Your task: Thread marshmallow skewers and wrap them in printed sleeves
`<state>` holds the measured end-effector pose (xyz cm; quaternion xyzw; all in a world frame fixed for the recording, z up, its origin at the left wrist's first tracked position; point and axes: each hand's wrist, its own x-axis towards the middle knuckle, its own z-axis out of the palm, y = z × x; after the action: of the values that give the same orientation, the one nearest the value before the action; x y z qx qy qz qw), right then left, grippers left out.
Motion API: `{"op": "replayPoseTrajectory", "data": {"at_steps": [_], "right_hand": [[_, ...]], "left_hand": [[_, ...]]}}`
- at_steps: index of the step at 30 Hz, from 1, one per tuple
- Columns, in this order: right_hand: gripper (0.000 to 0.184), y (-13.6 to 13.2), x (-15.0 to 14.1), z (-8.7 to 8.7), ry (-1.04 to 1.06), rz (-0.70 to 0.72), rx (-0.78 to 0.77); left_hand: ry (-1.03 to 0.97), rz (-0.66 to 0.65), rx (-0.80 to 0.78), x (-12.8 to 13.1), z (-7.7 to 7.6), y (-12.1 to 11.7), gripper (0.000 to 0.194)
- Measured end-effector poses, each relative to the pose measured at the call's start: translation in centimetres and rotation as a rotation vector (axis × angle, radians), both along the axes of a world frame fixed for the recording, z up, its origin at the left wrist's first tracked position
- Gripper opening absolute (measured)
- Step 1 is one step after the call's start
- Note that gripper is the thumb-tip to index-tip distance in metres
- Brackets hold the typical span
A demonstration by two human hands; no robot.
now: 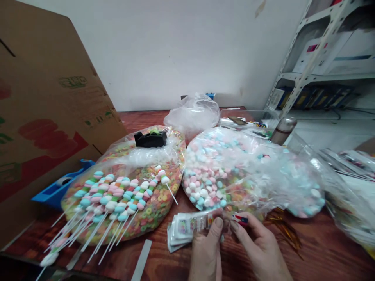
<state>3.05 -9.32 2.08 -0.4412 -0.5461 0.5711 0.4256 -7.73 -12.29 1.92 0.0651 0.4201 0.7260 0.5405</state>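
My left hand [205, 249] is closed, its thumb pressing on a small clear printed plastic packet [202, 223]. Under and left of it lies a stack of similar packets [177, 234]. With thumb and fingers pinched together, my right hand [259, 244] grips the packet's right end; a small red, white and blue piece [240, 219] shows by its fingers. Left of my hands, many marshmallow skewers [114, 195] on white sticks rest on a large bag of ring-shaped candy [158, 207]. Behind my hands sits a bag of pastel marshmallows [205, 187].
A black tape dispenser [150, 139] sits on the candy bag, and a blue one [60, 187] stands beside the cardboard box [55, 97]. A flat strip [142, 259] lies at the table's front. Golden ties [284, 232], a bottle [283, 130] and a clear tray [249, 117] are to the right.
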Motion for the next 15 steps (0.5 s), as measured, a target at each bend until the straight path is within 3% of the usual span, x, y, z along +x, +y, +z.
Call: {"op": "replayPoseTrajectory", "data": {"at_steps": [5,10,15], "right_hand": [[0.035,-0.6,0.1,-0.5,-0.062,0.018,0.04],[0.045,-1.2,0.5,-1.0,-0.164,0.029,0.076],[0.035,-1.6,1.1,0.0,-0.172,-0.198,0.407]], "left_hand": [[0.107,0.07,-0.082,-0.4,0.1,-0.5,0.027],[-0.123,0.059,-0.039,-0.9,-1.2,-0.1,0.035],[-0.351,0.106,-0.06,-1.4,-2.7,0.2,0.036]]}}
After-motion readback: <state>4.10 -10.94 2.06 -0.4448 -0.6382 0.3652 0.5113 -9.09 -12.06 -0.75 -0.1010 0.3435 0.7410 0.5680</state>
